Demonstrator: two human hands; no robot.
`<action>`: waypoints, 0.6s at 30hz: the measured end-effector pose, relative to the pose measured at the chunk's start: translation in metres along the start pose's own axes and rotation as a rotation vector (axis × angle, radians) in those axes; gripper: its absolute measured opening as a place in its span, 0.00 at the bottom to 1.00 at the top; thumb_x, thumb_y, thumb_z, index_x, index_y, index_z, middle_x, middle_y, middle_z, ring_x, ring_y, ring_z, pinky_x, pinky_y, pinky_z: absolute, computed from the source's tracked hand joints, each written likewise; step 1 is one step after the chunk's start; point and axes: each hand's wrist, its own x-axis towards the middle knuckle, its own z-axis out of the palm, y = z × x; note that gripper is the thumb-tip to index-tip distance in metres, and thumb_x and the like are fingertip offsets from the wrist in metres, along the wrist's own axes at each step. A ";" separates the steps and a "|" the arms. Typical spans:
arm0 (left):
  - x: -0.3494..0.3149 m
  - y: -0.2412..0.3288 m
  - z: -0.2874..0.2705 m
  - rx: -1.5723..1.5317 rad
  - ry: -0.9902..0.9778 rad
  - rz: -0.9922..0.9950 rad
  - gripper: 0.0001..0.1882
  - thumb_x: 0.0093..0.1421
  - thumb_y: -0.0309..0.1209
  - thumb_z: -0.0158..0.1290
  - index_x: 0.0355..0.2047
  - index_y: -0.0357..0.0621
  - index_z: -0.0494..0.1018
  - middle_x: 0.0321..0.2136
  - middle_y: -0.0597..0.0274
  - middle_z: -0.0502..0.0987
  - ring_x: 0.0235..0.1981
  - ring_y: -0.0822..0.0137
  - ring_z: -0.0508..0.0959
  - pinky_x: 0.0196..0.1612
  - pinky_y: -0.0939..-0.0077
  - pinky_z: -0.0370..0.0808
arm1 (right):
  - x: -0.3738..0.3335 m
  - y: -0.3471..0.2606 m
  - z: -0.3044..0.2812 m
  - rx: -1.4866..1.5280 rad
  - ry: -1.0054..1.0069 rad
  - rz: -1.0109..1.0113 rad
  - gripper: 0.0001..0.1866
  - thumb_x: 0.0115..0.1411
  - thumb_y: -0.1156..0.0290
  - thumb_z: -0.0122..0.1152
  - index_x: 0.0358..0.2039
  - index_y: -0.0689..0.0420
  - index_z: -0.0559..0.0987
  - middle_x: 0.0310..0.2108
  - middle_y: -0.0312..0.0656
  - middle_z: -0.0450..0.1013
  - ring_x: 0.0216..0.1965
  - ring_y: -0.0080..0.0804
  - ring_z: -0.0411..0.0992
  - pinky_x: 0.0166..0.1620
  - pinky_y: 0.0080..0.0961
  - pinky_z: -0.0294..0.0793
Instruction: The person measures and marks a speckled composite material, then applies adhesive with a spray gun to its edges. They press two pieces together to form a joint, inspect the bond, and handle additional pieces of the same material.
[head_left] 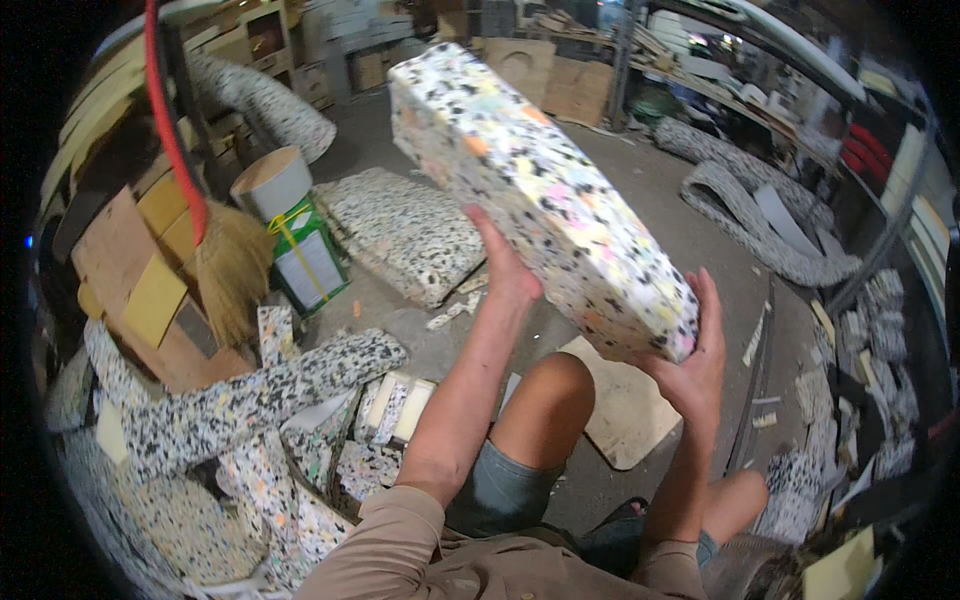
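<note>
A long, thick block of speckled rebonded foam (560, 190), white with black, yellow, pink and orange flecks, is held up in front of me. It slants from the upper left down to the right. My left hand (507, 262) presses on its near side, with the thumb showing and the other fingers hidden by the block. Around its lower right end, my right hand (695, 365) is wrapped, palm beneath and fingers up the end face. Below the block, a pale flat board (625, 410) lies on the floor by my knee.
Foam offcuts (250, 410) are heaped at my left, with more scraps (880, 370) on the right. A broom (230, 270) with a red handle hangs at left beside a green box (308, 262). A foam slab (400, 225) and a curled foam sheet (750, 220) lie farther off.
</note>
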 end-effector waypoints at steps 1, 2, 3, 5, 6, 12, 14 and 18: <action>0.001 -0.002 0.002 -0.004 0.025 0.005 0.54 0.55 0.78 0.31 0.72 0.55 0.47 0.69 0.55 0.54 0.67 0.49 0.59 0.67 0.48 0.59 | -0.001 0.002 0.000 0.039 0.028 -0.014 0.66 0.29 0.71 0.85 0.69 0.61 0.53 0.62 0.58 0.64 0.62 0.44 0.66 0.63 0.36 0.66; 0.002 -0.001 0.002 -0.008 0.043 0.032 0.53 0.56 0.78 0.30 0.72 0.56 0.48 0.69 0.56 0.55 0.67 0.49 0.60 0.67 0.49 0.59 | -0.001 0.001 0.004 0.116 0.038 -0.015 0.67 0.29 0.73 0.85 0.69 0.60 0.52 0.62 0.58 0.64 0.62 0.44 0.66 0.63 0.37 0.66; 0.002 -0.002 0.002 -0.032 0.019 0.016 0.54 0.56 0.78 0.30 0.72 0.56 0.47 0.70 0.56 0.53 0.68 0.50 0.58 0.67 0.50 0.57 | -0.001 0.003 0.005 0.221 0.057 -0.039 0.68 0.30 0.74 0.85 0.70 0.59 0.51 0.62 0.57 0.63 0.63 0.43 0.65 0.64 0.38 0.66; 0.003 -0.001 -0.002 -0.055 -0.025 0.011 0.54 0.56 0.78 0.30 0.72 0.56 0.45 0.71 0.57 0.50 0.70 0.52 0.53 0.68 0.51 0.55 | -0.001 0.005 0.007 0.465 0.045 -0.025 0.70 0.31 0.77 0.85 0.71 0.56 0.46 0.63 0.56 0.62 0.63 0.43 0.65 0.65 0.42 0.66; 0.002 -0.001 -0.005 -0.066 -0.014 -0.008 0.54 0.56 0.78 0.29 0.72 0.56 0.45 0.71 0.58 0.50 0.70 0.52 0.53 0.69 0.51 0.54 | -0.002 0.007 0.008 0.454 0.029 -0.020 0.70 0.31 0.77 0.85 0.71 0.56 0.46 0.63 0.56 0.62 0.63 0.43 0.65 0.65 0.42 0.66; -0.001 -0.006 -0.005 -0.074 0.010 0.006 0.52 0.58 0.77 0.25 0.72 0.58 0.46 0.72 0.61 0.49 0.70 0.52 0.53 0.70 0.51 0.51 | -0.005 0.021 0.022 0.382 -0.020 -0.166 0.65 0.36 0.83 0.80 0.71 0.59 0.47 0.62 0.50 0.64 0.61 0.40 0.66 0.63 0.37 0.66; -0.005 -0.009 -0.002 -0.086 0.005 -0.041 0.51 0.59 0.76 0.25 0.72 0.58 0.46 0.72 0.62 0.49 0.70 0.52 0.53 0.70 0.51 0.52 | -0.007 0.020 0.029 0.327 0.026 -0.171 0.57 0.39 0.80 0.80 0.67 0.60 0.53 0.58 0.48 0.67 0.60 0.38 0.67 0.62 0.35 0.67; -0.005 -0.018 -0.006 -0.027 0.002 -0.067 0.51 0.58 0.77 0.24 0.72 0.58 0.47 0.71 0.61 0.51 0.70 0.50 0.55 0.69 0.48 0.54 | -0.011 0.014 0.040 0.326 0.150 -0.179 0.50 0.42 0.75 0.80 0.61 0.59 0.57 0.53 0.48 0.70 0.56 0.38 0.70 0.59 0.35 0.70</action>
